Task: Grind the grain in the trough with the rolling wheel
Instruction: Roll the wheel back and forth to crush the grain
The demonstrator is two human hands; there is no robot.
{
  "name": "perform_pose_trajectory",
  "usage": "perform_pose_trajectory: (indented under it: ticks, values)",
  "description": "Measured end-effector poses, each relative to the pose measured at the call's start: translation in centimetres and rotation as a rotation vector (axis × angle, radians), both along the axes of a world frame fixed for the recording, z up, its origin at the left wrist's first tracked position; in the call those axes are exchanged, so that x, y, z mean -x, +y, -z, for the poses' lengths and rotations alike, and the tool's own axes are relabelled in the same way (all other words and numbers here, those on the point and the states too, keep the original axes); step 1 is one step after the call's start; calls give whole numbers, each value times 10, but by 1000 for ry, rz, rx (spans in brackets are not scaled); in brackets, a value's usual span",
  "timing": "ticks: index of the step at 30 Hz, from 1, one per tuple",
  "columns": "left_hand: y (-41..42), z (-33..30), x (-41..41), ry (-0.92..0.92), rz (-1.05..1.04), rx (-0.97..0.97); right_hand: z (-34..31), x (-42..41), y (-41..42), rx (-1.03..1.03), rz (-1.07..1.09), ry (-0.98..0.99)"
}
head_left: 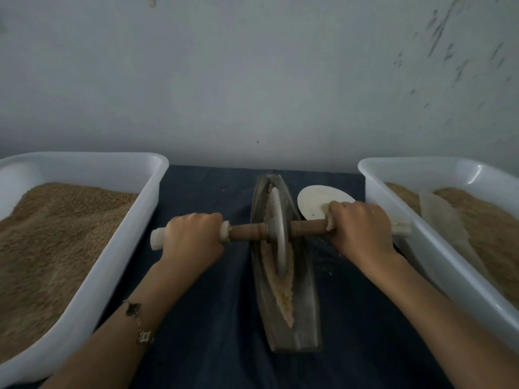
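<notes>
Grain (282,293) in trough (304,304) | wheel (278,234) mid-trough | left hand (193,237), right hand (358,226) grip axle | grinding underway; next: roll toward 6 o'clock

The trough (283,279) looks like dull grey metal, smooth but scuffed, and the wheel (278,231) in it is a pale, matt metal disc. The axle (247,231) appears to be turned brown wood, with whitish, worn wrapping at its ends. The grain (280,287) is coarse, tan and crumbly. Both tubs, left (92,290) and right (427,248), are white glossy plastic holding rough, sandy meal. Dark blue matt cloth (213,318) covers the tabletop.
</notes>
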State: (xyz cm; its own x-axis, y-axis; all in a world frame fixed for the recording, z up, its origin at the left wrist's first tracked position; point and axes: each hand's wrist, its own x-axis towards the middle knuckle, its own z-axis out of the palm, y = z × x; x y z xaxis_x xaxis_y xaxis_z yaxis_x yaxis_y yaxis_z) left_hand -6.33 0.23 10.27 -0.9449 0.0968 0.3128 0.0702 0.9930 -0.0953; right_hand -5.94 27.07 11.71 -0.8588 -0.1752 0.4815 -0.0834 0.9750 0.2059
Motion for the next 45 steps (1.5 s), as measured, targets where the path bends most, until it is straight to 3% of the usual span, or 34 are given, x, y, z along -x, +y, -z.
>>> perform_pose_trajectory:
  ticks: [10,17,21,27,30,34,38,45]
  values:
    - [-8,-9,-65,-1,7,-23,-15,-60,8,62,-161,97]
    - [6,-5,5,32,6,-22,13,10,10,46,-16,-9]
    - [12,-12,49,101,26,28,16,55,10,135,33,-51]
    - [2,-4,76,-81,-59,-199,-5,79,-4,18,-39,145]
    - [-1,5,58,-52,-30,-194,-7,60,-7,0,-53,135]
    - [-1,-2,18,6,26,-47,-1,14,0,29,-30,36]
    - [0,-19,-33,-61,45,46,0,-35,12,28,-28,-36]
    - [-5,-29,-68,-130,-6,37,-12,-62,17,87,-100,-55]
